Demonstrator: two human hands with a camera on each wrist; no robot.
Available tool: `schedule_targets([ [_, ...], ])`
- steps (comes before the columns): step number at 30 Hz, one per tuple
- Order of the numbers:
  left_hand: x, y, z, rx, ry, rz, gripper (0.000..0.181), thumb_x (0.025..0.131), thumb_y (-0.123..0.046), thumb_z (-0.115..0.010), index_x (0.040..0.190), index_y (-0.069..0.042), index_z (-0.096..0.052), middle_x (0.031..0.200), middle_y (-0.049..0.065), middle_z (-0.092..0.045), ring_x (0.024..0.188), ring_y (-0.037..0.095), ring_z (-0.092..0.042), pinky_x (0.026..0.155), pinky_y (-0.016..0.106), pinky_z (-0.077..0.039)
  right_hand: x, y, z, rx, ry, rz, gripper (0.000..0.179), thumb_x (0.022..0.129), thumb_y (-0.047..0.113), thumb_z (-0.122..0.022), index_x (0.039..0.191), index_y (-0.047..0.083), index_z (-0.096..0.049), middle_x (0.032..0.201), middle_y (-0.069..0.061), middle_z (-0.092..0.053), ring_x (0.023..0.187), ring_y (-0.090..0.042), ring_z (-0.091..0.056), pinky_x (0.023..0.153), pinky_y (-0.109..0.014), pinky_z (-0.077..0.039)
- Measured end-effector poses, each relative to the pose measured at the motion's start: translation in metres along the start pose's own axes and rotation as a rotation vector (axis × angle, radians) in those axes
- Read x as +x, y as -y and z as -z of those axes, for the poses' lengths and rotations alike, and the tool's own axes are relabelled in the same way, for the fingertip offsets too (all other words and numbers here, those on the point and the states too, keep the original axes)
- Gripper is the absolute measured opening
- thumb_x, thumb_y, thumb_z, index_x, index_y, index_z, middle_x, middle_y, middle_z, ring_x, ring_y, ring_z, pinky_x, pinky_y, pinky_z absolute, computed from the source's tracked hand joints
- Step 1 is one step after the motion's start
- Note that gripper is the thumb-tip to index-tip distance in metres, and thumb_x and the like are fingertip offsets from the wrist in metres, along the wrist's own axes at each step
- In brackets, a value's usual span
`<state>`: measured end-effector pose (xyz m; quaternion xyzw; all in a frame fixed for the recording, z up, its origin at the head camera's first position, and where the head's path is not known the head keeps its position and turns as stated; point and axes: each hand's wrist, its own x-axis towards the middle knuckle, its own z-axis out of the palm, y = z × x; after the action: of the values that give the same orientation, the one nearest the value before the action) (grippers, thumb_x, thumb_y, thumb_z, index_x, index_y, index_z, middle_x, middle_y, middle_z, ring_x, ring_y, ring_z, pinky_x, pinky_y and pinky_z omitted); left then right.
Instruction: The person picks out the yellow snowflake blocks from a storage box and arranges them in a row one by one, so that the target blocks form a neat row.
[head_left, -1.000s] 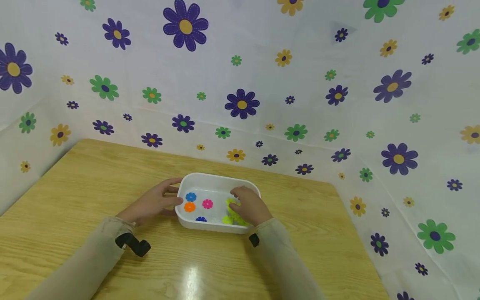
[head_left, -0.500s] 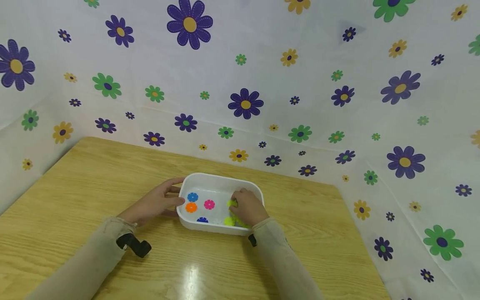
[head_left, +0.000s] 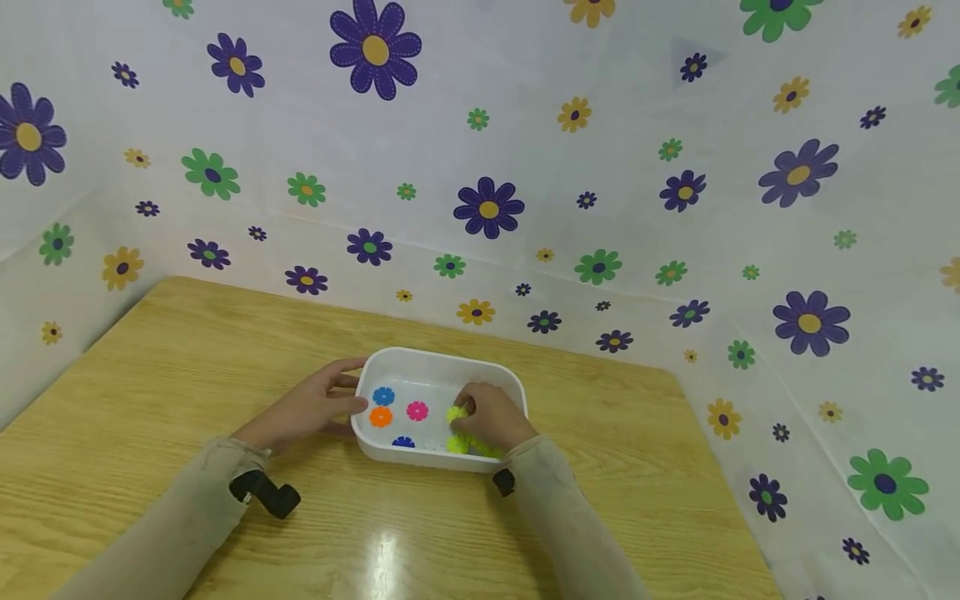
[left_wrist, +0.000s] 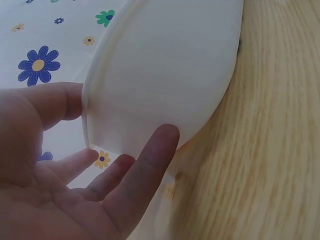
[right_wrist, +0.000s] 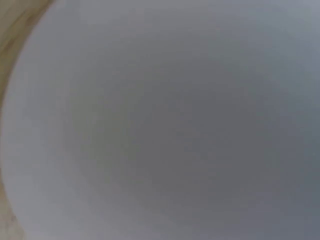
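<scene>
A white plastic tray (head_left: 420, 457) stands on the wooden table, holding interlocking snowflake discs. Blue (head_left: 383, 396), orange (head_left: 381, 417), pink (head_left: 417, 411) and dark blue (head_left: 403, 442) discs lie apart towards its left side. Several yellow-green ones (head_left: 457, 444) are heaped at the right, partly under my right hand (head_left: 497, 417). Its thumb and fingers pinch a yellow-green snowflake disc (head_left: 454, 413). My left hand (head_left: 309, 404) grips the tray's left end; in the left wrist view the thumb (left_wrist: 57, 102) hooks over the rim and a finger (left_wrist: 159, 150) presses the outer wall.
The wooden table (head_left: 225, 358) reaches back to a flower-printed cloth (head_left: 420, 150) hung behind and at both sides. A blurred pale surface (right_wrist: 165, 125) fills the right wrist view. Each wrist wears a black strap (head_left: 266, 492).
My right hand has reached down into the yellow-green pile, closed its fingers, and now has a disc between thumb and fingertips. The left hand stays at the tray's end.
</scene>
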<state>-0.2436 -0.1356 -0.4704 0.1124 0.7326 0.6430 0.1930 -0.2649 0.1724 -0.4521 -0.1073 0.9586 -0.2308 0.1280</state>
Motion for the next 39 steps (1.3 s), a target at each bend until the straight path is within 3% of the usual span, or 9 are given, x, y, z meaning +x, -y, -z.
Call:
schedule_targets([
  [6,0.000,-0.002,-0.002,0.000,0.010,-0.010,0.070,0.103,-0.015,-0.064,0.163,-0.014,-0.028,0.152,0.029,-0.042,0.123,0.041,-0.062,0.089,0.048,-0.062,-0.003,0.002,0.002,0.107,0.017,-0.009,0.007,0.096,0.022,-0.075,0.093,0.018,-0.070,0.090,0.004,-0.067,0.088,-0.017,-0.061,0.088,-0.034,-0.055],
  [13,0.000,-0.003,-0.004,-0.010,0.014,-0.003,0.070,0.103,-0.015,-0.063,0.163,-0.013,-0.027,0.151,0.029,-0.042,0.122,0.041,-0.062,0.088,0.048,-0.063,-0.007,0.003,0.006,0.185,0.033,0.022,0.006,0.097,0.022,-0.074,0.095,0.017,-0.073,0.090,0.003,-0.069,0.086,-0.018,-0.061,0.085,-0.034,-0.057],
  [19,-0.001,-0.004,-0.005,-0.039,0.025,-0.022,0.076,0.103,-0.012,-0.063,0.165,-0.014,-0.019,0.154,0.032,-0.038,0.125,0.046,-0.060,0.087,0.050,-0.063,-0.011,0.001,0.013,0.275,-0.006,0.055,0.007,0.098,0.021,-0.072,0.098,0.014,-0.072,0.088,0.000,-0.069,0.077,-0.017,-0.064,0.074,-0.031,-0.059],
  [24,-0.001,-0.004,-0.006,-0.037,0.027,-0.036,0.076,0.103,-0.011,-0.062,0.165,-0.015,-0.019,0.153,0.032,-0.038,0.124,0.046,-0.060,0.086,0.050,-0.063,-0.018,-0.005,0.029,0.360,-0.060,0.082,0.008,0.100,0.018,-0.070,0.102,0.011,-0.071,0.092,-0.008,-0.071,0.075,-0.019,-0.064,0.075,-0.037,-0.061],
  [28,-0.001,-0.004,-0.005,-0.034,0.027,-0.039,0.074,0.103,-0.010,-0.062,0.165,-0.015,-0.021,0.152,0.031,-0.040,0.122,0.044,-0.062,0.087,0.050,-0.063,-0.026,-0.019,0.046,0.401,-0.108,0.055,0.007,0.100,0.016,-0.070,0.103,0.010,-0.069,0.096,-0.013,-0.070,0.077,-0.019,-0.063,0.076,-0.037,-0.061],
  [35,-0.001,-0.003,-0.004,-0.028,0.019,-0.020,0.074,0.103,-0.012,-0.063,0.165,-0.017,-0.023,0.151,0.029,-0.041,0.121,0.040,-0.062,0.087,0.049,-0.063,-0.044,-0.063,0.076,0.416,-0.200,0.003,0.013,0.101,0.017,-0.067,0.108,0.006,-0.066,0.101,-0.017,-0.068,0.083,-0.022,-0.063,0.087,-0.054,-0.059],
  [39,-0.002,-0.003,-0.002,-0.035,0.018,-0.014,0.074,0.103,-0.012,-0.062,0.165,-0.018,-0.022,0.152,0.030,-0.039,0.120,0.040,-0.062,0.088,0.049,-0.063,-0.050,-0.087,0.083,0.402,-0.224,-0.058,0.015,0.101,0.017,-0.066,0.109,0.004,-0.065,0.104,-0.023,-0.067,0.083,-0.022,-0.063,0.087,-0.052,-0.059],
])
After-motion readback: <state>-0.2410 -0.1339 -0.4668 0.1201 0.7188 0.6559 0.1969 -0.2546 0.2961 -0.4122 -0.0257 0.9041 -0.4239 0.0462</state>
